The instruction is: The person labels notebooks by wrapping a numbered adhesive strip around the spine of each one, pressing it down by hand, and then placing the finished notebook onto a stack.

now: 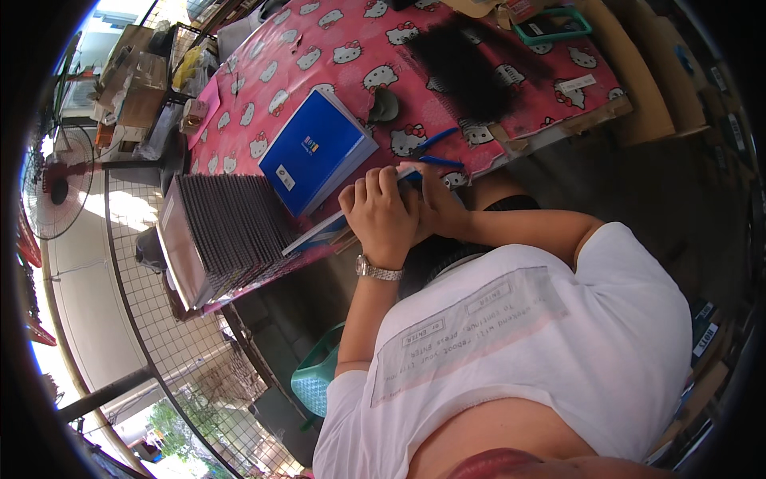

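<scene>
My left hand point(383, 214), with a metal watch on the wrist, is curled at the near edge of the table. My right hand point(440, 206) presses against it from the right. Both close on a thin blue-and-white flat piece point(317, 233) that sticks out to the left below my fingers; most of it is hidden. Just beyond my fingers lies a pair of blue-handled pliers point(436, 148). A blue box-like book point(315, 152) lies to the left of my hands.
The table wears a pink cloth with cartoon cats point(279, 72) and a black patch point(471, 64). A stack of dark thin sheets point(231, 227) stands at its left corner. A green tray point(552, 25) sits far back, a fan point(49, 185) at left, a teal stool point(319, 375) below.
</scene>
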### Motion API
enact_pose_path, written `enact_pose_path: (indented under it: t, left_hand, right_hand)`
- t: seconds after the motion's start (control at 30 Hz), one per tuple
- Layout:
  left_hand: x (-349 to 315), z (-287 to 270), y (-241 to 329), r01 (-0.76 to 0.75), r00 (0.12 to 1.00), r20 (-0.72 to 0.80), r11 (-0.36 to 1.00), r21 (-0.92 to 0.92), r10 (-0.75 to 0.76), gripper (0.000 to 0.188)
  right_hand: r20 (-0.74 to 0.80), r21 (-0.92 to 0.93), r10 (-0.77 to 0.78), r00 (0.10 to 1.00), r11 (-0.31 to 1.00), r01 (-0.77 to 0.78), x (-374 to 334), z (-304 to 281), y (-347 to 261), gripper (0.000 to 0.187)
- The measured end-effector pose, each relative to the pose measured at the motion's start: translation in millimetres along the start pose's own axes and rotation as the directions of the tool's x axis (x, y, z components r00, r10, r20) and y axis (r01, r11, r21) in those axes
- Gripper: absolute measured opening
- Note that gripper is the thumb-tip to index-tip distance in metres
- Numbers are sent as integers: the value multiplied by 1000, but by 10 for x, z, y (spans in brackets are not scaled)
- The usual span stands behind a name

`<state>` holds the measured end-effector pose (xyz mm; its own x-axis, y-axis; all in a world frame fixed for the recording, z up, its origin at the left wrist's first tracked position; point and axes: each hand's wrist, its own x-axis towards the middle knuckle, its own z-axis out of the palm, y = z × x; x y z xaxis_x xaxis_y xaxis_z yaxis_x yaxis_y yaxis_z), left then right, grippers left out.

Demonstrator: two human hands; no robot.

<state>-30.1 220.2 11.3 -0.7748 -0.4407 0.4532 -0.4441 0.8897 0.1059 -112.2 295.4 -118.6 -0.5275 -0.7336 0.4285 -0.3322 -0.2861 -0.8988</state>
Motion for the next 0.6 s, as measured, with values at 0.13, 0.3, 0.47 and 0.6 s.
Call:
enact_pose_path:
  t: [0.13, 0.3, 0.47, 0.6]
  left_hand:
    - [-105, -41, -57, -67, 997, 21, 995, -76, 69, 25]
    - [-185, -62, -91, -214, 976, -4, 965, -153, 216, 30]
    - [-211, -51, -34, -151, 987, -81, 977, -149, 140, 33]
    - [-216, 79, 41, -52, 987, -155, 996, -67, 41, 32]
  right_hand:
    - [428, -28, -57, 902, 997, 76, 445, -759, 299, 22]
    - [-281, -798, -191, 941, 591, -118, 1808, -2296, 1316, 18]
    - [-140, -961, 260, 955, 195, -194, 2133, -2509, 1603, 20]
    - [-265, -893, 183, 947, 323, -312, 2220, -2524, 1383, 21]
